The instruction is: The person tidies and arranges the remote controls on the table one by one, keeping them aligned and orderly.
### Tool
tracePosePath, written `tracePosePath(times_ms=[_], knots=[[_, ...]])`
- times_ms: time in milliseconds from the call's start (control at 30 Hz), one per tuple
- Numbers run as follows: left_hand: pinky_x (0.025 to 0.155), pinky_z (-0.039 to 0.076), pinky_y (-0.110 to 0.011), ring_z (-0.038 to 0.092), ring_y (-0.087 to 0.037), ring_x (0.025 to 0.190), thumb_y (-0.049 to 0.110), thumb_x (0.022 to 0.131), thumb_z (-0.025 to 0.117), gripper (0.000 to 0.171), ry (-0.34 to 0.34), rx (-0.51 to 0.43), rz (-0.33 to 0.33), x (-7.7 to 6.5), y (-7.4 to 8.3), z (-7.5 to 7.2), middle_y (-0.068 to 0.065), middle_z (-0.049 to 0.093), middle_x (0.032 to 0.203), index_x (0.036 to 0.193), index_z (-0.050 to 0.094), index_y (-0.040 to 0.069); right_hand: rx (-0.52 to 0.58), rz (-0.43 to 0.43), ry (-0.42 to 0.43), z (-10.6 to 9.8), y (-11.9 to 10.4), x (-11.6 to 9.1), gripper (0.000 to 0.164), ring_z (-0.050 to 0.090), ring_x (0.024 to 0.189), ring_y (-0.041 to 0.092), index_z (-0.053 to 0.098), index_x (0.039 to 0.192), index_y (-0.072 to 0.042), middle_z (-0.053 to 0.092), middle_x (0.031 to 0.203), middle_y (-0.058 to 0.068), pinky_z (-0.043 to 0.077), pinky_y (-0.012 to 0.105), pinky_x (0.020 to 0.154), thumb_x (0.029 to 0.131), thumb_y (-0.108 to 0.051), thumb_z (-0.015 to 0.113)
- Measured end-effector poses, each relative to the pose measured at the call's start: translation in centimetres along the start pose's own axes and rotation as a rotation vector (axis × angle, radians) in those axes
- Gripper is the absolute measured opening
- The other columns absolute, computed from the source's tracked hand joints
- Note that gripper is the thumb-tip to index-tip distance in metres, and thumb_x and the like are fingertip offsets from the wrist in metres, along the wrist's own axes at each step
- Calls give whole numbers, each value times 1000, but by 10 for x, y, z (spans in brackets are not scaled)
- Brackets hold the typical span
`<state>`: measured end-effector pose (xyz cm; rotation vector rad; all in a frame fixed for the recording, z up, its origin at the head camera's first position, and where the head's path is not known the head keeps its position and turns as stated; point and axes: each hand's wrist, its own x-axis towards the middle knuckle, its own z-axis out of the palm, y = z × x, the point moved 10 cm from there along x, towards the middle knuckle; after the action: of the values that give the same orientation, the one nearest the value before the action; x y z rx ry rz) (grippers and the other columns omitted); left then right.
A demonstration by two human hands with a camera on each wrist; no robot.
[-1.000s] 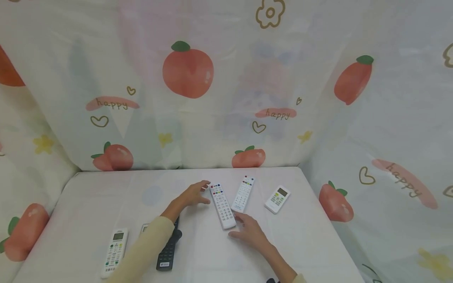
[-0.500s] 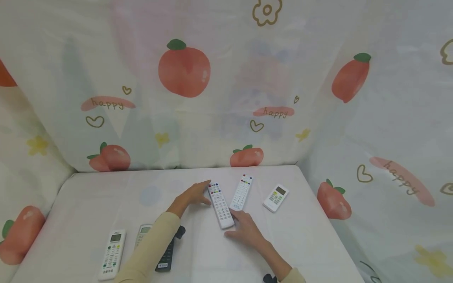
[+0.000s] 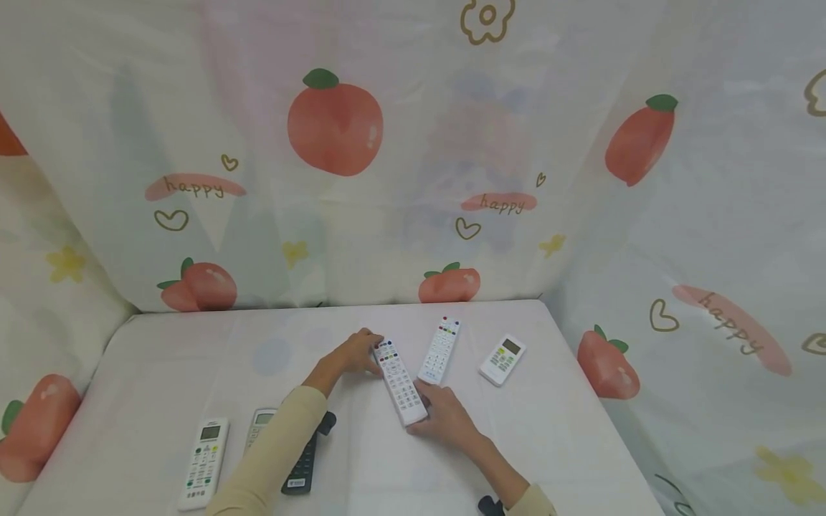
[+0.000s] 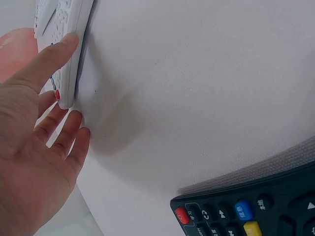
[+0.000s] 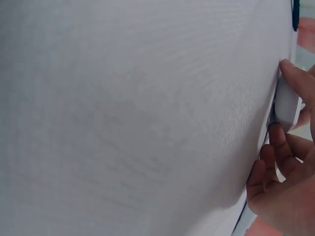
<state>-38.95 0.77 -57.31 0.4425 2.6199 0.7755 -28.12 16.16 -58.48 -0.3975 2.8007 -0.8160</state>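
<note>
A white remote control point(image 3: 401, 387) slants across the middle of the table, its buttons facing up. My left hand point(image 3: 351, 354) holds its far end. In the left wrist view the thumb point(image 4: 66, 45) presses along the side of the remote, and the other fingers curl by the end with the red button. At the near end my right hand point(image 3: 449, 417) grips the same remote. The right wrist view shows thumb and fingers on either side of its blunt white end point(image 5: 285, 105). A second white remote point(image 3: 439, 350) lies just right of it.
A small white air-conditioner remote point(image 3: 502, 360) lies farther right. On the left are another white air-conditioner remote point(image 3: 203, 464), a grey-white one point(image 3: 261, 421) partly under the left sleeve, and a black remote point(image 3: 300, 473). Fruit-printed cloth point(image 3: 400, 236) walls the table.
Both hands have closed in on the middle white remote and now grip its two ends. Its far end has shifted slightly left and toward me. The other remotes stay put.
</note>
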Motion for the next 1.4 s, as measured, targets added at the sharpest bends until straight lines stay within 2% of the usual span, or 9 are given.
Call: tracePosePath(times_ms=[267, 433, 567, 733, 933, 1167, 1400], knots=[[104, 42, -45, 52, -28, 117, 22, 75, 90, 84, -47, -7, -9, -2, 0, 2, -14, 48, 135, 147, 49, 7, 8, -24, -64, 3, -1, -2, 92, 56, 119, 29, 44, 149, -4, 54, 142, 14, 48, 45, 97, 75, -37, 87], [103, 43, -46, 52, -28, 116, 22, 74, 90, 84, -70, -5, 2, -6, 6, 0, -17, 46, 135, 146, 49, 7, 78, -19, -87, 2, -3, -7, 92, 57, 105, 23, 44, 149, -4, 60, 121, 9, 50, 43, 89, 75, -37, 87], [101, 45, -45, 52, -27, 114, 23, 76, 89, 83, -90, 10, 16, -10, 9, -3, -17, 46, 136, 147, 48, 8, 123, -12, -101, 2, -4, -10, 93, 53, 95, 16, 42, 150, -4, 57, 108, 0, 49, 38, 83, 76, -37, 87], [99, 46, -42, 52, -23, 110, 26, 76, 89, 84, -102, 16, 52, -12, 7, -5, -14, 46, 133, 148, 49, 10, 148, -35, -116, 0, -14, -14, 95, 51, 90, 14, 40, 151, -2, 55, 104, -3, 47, 32, 78, 76, -36, 87], [96, 48, -40, 53, -20, 105, 28, 74, 90, 83, -112, 19, 55, -19, 2, -9, -9, 49, 126, 146, 52, 13, 187, -76, -136, 1, -30, -18, 97, 49, 84, 11, 38, 151, 2, 54, 98, -5, 45, 27, 73, 75, -33, 87], [96, 47, -40, 53, -21, 105, 28, 74, 90, 85, -159, 13, 74, -34, 2, -11, -8, 49, 123, 147, 50, 12, 239, -46, -188, 14, -39, -23, 103, 49, 80, 9, 34, 153, 1, 54, 93, -6, 44, 26, 71, 74, -37, 88], [93, 48, -40, 53, -20, 105, 27, 73, 90, 85, -188, 26, 95, -45, 4, -16, -6, 48, 123, 147, 50, 15, 274, -32, -186, 19, -52, -30, 109, 49, 80, 9, 29, 154, 2, 53, 93, -6, 43, 25, 69, 72, -36, 89]])
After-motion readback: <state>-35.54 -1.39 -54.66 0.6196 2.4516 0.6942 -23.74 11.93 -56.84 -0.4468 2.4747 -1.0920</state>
